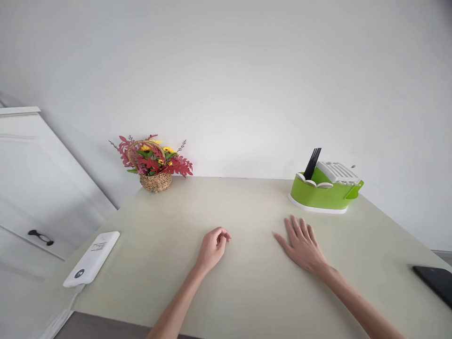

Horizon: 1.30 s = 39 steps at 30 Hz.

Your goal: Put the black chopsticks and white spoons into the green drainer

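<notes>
My left hand (pixel 213 246) rests on its side near the middle of the pale table (pixel 243 301), with its fingers curled in and nothing visible in them. Palm down and fingers spread, my right hand (pixel 304 245) lies flat on the tabletop. Just beyond its fingertips stands a green utensil holder (pixel 318 197) with a white base and a slotted white top. Several dark sticks that look like chopsticks (pixel 312 164) lean upright in its left part. Neither hand touches the holder.
A wicker basket (pixel 156 182) of red and yellow flowers stands at the back left. A white power bank (pixel 92 259) with a cable lies at the left edge. A black phone (pixel 435 281) is at the right. Left of the table is a white cabinet (pixel 38 188); a wall rises behind.
</notes>
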Available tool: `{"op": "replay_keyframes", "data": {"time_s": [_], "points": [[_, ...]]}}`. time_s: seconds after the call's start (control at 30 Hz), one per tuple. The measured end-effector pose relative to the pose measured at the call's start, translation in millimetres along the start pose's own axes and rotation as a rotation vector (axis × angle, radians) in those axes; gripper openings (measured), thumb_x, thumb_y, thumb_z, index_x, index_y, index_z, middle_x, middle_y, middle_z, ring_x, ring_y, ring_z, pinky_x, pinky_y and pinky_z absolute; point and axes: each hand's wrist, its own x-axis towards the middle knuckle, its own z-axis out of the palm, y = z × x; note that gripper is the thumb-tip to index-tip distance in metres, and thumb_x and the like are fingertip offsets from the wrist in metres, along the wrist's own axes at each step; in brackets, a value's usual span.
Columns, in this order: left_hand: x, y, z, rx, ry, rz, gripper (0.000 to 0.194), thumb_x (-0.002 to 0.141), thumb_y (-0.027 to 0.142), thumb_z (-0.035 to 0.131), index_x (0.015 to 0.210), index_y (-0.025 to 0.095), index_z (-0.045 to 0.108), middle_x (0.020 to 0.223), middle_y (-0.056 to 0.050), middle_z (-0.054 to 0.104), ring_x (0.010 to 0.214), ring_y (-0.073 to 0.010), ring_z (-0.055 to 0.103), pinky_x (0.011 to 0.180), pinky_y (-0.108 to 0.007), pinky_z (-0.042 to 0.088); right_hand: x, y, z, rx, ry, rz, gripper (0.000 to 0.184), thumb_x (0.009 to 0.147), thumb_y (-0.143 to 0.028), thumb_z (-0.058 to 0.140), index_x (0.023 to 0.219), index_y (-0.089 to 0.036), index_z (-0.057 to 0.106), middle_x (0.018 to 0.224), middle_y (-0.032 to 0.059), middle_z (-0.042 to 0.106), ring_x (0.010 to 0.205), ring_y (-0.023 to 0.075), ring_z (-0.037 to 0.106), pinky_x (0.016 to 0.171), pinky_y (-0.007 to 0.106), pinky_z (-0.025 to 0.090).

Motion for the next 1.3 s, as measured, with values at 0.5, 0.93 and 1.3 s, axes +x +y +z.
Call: {"op": "replay_keyframes", "data": {"time_s": [0.5, 0.93, 1.3], "points": [[35, -49, 16.7, 0.786, 0.051, 0.155, 0.058, 0.107, 0.049, 0.04, 0.156, 0.02, 0.046, 0.167, -0.009, 0.04, 0.156, -0.0364, 0.03, 0.127, -0.056, 0.027, -1, -2, -2, -0.062, 0.038, -0.002, 0.088, 0.101, -0.073, 0.021, 0.165, -0.013, 0.033, 0.173, 0.0124, 0.023, 0.161, 0.03, 0.013, 0.13, 0.051, 0.012], [32, -48, 20.2, 0.792, 0.062, 0.138, 0.059, 0.107, 0.05, 0.038, 0.158, 0.022, 0.045, 0.168, -0.008, 0.037, 0.158, -0.0351, 0.027, 0.129, -0.057, 0.024, -3, -3, -6, 0.0, 0.037, 0.032, 0.083, 0.102, -0.071, 0.023, 0.164, -0.018, 0.036, 0.173, 0.0088, 0.026, 0.161, 0.028, 0.017, 0.131, 0.051, 0.014], [31, -43, 18.9, 0.803, 0.067, 0.133, 0.058, 0.106, 0.048, 0.039, 0.158, 0.022, 0.046, 0.168, -0.008, 0.039, 0.157, -0.0358, 0.03, 0.128, -0.057, 0.026, -3, -4, -7, 0.005, 0.052, 0.039, 0.081, 0.102, -0.07, 0.02, 0.163, -0.019, 0.037, 0.172, 0.0073, 0.027, 0.16, 0.027, 0.019, 0.13, 0.05, 0.016]]}}
